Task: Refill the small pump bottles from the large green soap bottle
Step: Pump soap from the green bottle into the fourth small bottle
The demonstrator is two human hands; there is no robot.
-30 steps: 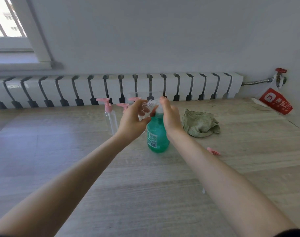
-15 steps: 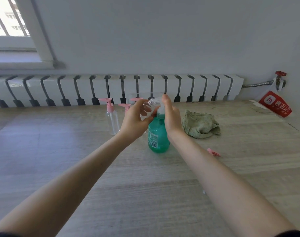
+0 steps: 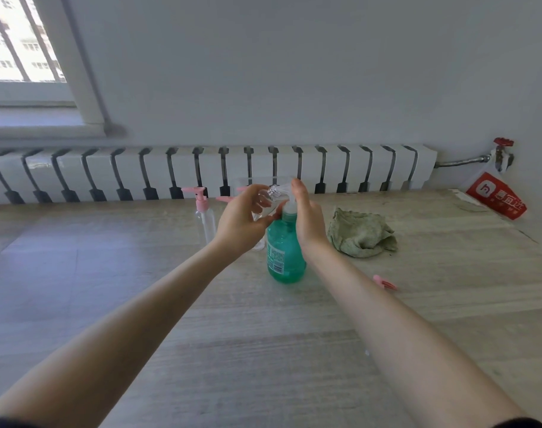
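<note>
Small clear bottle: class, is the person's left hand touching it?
Touching. The head view shows the left hand, its fingers curled round the small clear bottle, holding it tilted beside the pump of the green soap bottle.

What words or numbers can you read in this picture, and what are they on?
On the red bag: a white logo and three white Chinese characters, too blurred to read for sure.
On the green soap bottle: a label with a barcode and tiny print, too small to read.
No other writing shows.
</note>
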